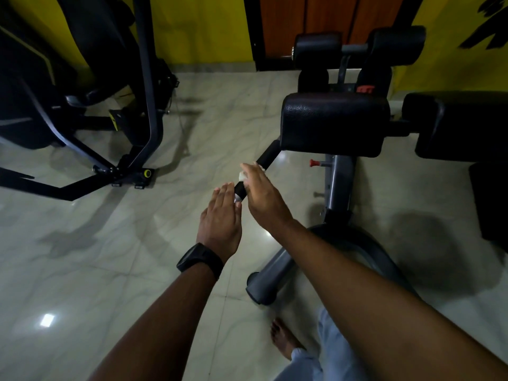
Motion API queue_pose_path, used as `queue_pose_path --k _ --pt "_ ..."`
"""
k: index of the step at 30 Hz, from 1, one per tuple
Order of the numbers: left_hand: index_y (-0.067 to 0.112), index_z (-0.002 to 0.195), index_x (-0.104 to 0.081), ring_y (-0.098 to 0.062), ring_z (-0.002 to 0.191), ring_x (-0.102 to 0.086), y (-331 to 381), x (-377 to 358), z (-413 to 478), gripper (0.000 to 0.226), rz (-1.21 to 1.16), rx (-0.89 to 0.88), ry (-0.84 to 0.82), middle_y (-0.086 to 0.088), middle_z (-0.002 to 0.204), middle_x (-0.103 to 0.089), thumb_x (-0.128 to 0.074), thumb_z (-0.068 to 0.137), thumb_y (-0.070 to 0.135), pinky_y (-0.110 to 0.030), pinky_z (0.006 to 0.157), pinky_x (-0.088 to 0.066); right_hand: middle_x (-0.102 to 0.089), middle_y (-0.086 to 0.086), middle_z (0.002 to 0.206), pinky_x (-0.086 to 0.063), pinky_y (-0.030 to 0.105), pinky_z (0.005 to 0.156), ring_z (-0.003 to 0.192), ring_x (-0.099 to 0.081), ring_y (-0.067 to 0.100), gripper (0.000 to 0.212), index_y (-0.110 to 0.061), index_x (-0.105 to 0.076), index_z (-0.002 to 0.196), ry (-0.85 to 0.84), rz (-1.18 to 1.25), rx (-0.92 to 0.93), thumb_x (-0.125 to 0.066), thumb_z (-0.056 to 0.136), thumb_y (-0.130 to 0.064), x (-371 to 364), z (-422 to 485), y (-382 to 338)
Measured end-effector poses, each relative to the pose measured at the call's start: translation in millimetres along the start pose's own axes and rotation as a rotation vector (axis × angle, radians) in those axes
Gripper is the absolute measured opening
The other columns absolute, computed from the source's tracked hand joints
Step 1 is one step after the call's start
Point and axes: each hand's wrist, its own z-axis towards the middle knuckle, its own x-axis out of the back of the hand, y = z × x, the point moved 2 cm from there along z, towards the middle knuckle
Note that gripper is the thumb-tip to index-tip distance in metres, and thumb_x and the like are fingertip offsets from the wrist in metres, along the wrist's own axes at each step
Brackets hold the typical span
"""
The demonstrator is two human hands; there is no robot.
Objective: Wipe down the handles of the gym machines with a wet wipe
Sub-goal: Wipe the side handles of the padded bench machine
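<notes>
A black handle (268, 156) sticks out toward me from under the black pad (335, 122) of the grey gym machine. My right hand (261, 199) lies over the handle's near half and holds a white wet wipe (241, 176) wrapped against it. Bits of the wipe show at both sides of the fingers and at the handle's near end. The thumb is hidden. My left hand (221, 215), with a black watch on its wrist, has its fingers straight and together, their tips at the handle's near end beside the wipe.
The machine's grey post (338, 182) and curved base foot (270, 281) stand just right of my arms. A second black pad (453, 125) sits at the right. Another black-framed machine (90, 111) fills the left. Glossy tiled floor (110, 257) lies between them. A bare foot (283, 339) is below.
</notes>
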Motion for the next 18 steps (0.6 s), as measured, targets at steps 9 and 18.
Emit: queue_pose_path --k 9,18 --pt "0.015 0.158 -0.021 -0.019 0.153 -0.016 -3 -3 2 0.053 0.011 -0.010 0.007 -0.004 0.165 -0.023 -0.025 0.109 0.033 -0.041 0.122 -0.024 -0.034 0.027 0.155 -0.019 0.036 0.122 0.150 -0.022 0.037 0.046 0.008 -0.040 0.145 -0.038 -0.049 0.040 -0.032 0.103 -0.010 -9 -16 3" --pt "0.016 0.158 -0.020 -0.020 0.153 -0.016 -3 -5 4 0.053 0.034 -0.003 0.013 -0.004 0.165 -0.023 -0.022 0.109 0.036 -0.045 0.121 -0.026 -0.051 0.025 0.143 -0.032 0.041 0.118 0.142 -0.039 0.036 0.042 0.007 -0.059 0.126 -0.053 -0.067 0.105 -0.032 0.100 -0.012 -3 6 2"
